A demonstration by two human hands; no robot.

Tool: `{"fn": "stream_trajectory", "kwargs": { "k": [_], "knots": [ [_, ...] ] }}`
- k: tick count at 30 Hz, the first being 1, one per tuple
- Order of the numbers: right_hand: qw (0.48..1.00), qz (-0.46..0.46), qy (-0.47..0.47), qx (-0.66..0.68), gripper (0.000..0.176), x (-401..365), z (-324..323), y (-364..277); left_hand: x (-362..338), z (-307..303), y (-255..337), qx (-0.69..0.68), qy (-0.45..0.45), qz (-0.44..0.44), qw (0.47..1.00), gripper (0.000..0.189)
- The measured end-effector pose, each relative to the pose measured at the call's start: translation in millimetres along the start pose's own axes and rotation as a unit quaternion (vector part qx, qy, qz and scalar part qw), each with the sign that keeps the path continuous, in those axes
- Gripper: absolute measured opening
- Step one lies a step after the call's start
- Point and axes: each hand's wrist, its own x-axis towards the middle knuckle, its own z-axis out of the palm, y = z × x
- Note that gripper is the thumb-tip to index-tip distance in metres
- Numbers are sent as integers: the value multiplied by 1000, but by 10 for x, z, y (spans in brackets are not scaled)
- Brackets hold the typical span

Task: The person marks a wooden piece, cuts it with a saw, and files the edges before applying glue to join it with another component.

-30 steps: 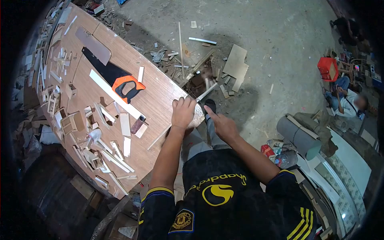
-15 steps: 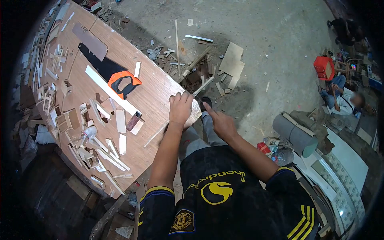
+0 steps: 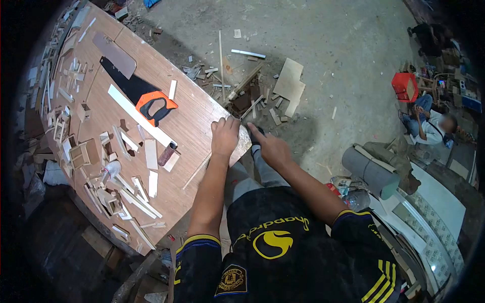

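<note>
My left hand is at the near right corner of the wooden table, its fingers curled at the edge. A thin wood strip sticks out past the corner from beside those fingertips, and the hand seems closed on its near end. Beyond the table edge, my right hand has its index finger stretched towards the strip. Its other fingers are curled under, and whatever they hold is hidden. A handsaw with an orange and black handle lies on the table, left of my left hand.
Small wooden pieces, a long white strip and a dark red cylinder lie on the table. Offcuts and a flat board litter the floor. A rolled grey mat lies at right; a person sits beyond, near a red stool.
My right hand has moved slightly left and up, its index fingertip closer to the table corner and my left hand. The strip's far end has shifted a little left. The view has shifted slightly.
</note>
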Motion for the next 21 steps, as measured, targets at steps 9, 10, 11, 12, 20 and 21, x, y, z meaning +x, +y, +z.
{"fn": "stream_trajectory", "kwargs": {
  "k": [9, 10, 11, 12, 20, 21],
  "knots": [
    [1000, -4, -11, -2, 73, -172, -40, 47, 1, 22, -12, -18, -21, -21, 999, 14],
    [1000, -4, -7, -1, 73, -156, -64, 48, 22, 15, -12, -17, -19, -19, 999, 14],
    [1000, 2, -18, -1, 71, -136, -88, 49, 50, 6, -24, -17, -15, -18, 1000, 14],
    [999, 10, -33, 0, 69, -159, -120, 37, 37, -4, -19, -18, -16, -18, 1000, 15],
    [997, 10, -81, -5, 60, -151, -491, -156, -8, 5, -9, -12, -47, -28, 998, 16],
    [996, 13, -89, -19, 58, -91, -531, -192, 16, 19, -19, -15, -37, -27, 999, 17]
  ]
}}
